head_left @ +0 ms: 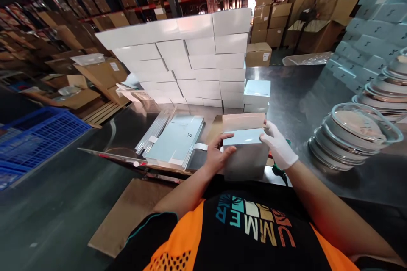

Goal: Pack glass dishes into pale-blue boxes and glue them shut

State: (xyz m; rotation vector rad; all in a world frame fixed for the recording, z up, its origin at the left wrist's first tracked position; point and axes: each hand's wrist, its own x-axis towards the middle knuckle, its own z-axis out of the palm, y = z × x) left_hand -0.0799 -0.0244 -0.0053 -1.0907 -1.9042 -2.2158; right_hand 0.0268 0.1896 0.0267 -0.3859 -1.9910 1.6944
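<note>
A pale carton [244,159] stands close to my body at the table's front edge, its top flap [243,122] raised at the far side. My bare left hand [218,154] grips its left side, with thumb and forefinger apart at the upper edge. On the opposite side, my right hand [280,146], in a white glove, holds the top right edge with its thumb near the light-blue panel. To the left lies a stack of flat light-blue cartons [174,139]. Just below my right hand is a green object [280,173], partly hidden, whose kind I cannot make out.
A wall of white boxes [197,59] rises behind, with small light-blue boxes [257,89] at its right end. Stacked round glass dishes [346,139] and more blue boxes [375,34] stand at right. Clear strips [154,131] lie left; blue crates [41,139] sit beyond the table.
</note>
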